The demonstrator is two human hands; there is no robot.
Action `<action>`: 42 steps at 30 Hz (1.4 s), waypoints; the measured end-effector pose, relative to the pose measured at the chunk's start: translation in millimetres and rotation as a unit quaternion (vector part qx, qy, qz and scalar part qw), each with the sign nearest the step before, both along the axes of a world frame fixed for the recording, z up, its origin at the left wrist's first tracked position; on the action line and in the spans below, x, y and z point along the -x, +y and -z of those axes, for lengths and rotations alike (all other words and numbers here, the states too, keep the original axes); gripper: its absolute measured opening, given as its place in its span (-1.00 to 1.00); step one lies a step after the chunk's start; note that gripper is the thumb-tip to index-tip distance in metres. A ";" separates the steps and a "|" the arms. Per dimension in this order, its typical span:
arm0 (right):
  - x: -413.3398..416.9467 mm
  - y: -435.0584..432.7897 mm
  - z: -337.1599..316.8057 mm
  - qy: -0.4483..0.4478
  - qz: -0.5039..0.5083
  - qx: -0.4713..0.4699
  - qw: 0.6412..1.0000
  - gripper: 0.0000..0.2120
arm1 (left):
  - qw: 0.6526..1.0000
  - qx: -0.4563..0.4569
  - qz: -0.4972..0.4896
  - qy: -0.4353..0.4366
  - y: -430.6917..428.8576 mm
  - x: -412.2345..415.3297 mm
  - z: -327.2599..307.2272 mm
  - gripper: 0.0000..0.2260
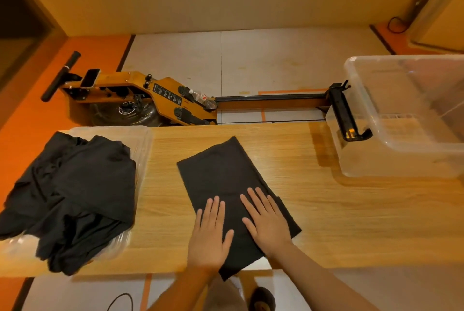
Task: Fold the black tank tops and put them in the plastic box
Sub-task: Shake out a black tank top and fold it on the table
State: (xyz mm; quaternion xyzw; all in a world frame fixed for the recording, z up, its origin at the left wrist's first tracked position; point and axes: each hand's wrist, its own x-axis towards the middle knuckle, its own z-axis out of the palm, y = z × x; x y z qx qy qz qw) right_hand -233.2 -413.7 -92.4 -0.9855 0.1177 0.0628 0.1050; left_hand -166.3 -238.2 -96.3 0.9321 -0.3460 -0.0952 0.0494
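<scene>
Two flat hands press one folded black tank top [226, 172] on the light wooden desk [326, 210]

Left hand [209, 233] and right hand [266, 220] lie side by side on the near end of the cloth, each grip spread with straight fingers, palm down and pinching nothing; the folded black tank top is a long rectangle lying slanted at the middle of the desk, its near corner hanging over the front edge; a heap of loose black tank tops [75, 185] sits on a shallow clear plastic tray [143, 140] at the left end, and the deep clear plastic box [356, 157] stands at the far right, well apart from the cloth; an orange wooden rowing machine [140, 94] lies on the floor [251, 59] beyond the desk
</scene>
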 end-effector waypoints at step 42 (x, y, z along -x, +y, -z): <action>-143.7 -84.8 23.4 -0.068 0.112 0.055 0.990 -0.48 | 0.998 -0.014 0.013 -0.055 -70.4 -173.3 14.6 -0.35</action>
